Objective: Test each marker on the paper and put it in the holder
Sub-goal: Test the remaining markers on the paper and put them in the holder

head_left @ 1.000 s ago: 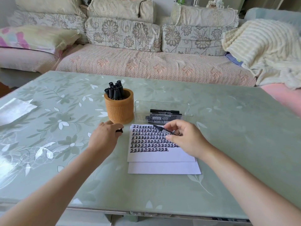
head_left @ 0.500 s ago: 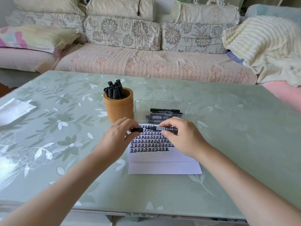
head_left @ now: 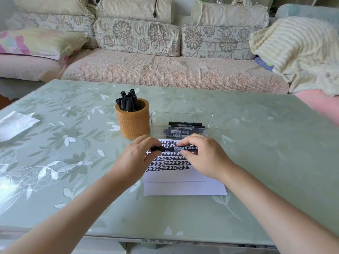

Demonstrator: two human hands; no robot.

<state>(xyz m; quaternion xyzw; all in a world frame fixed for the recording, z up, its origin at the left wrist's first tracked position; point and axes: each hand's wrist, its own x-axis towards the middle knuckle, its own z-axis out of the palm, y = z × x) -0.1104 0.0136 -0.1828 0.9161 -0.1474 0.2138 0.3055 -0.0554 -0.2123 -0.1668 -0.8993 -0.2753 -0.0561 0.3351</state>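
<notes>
Above the paper (head_left: 185, 188), as the head camera saw it, the marker (head_left: 185, 148) lay level between both hands. The left hand (head_left: 134, 160) pinched its cap (head_left: 157, 148) at the end, and the right hand (head_left: 205, 158) gripped the labelled barrel, thumb and fingers curled round it. Whether the cap was fully seated could not be told. The marker looked light, stiff and smooth-skinned, so a firm pinch at mid-barrel would likely serve best, with the cap pressed straight along its length. Just beyond, the woven holder (head_left: 133, 125) stood on the surface (head_left: 256, 162) with capped markers (head_left: 128, 103) upright inside. Beside it, a clear tray (head_left: 183, 114) held spare markers (head_left: 185, 124) lying flat.
</notes>
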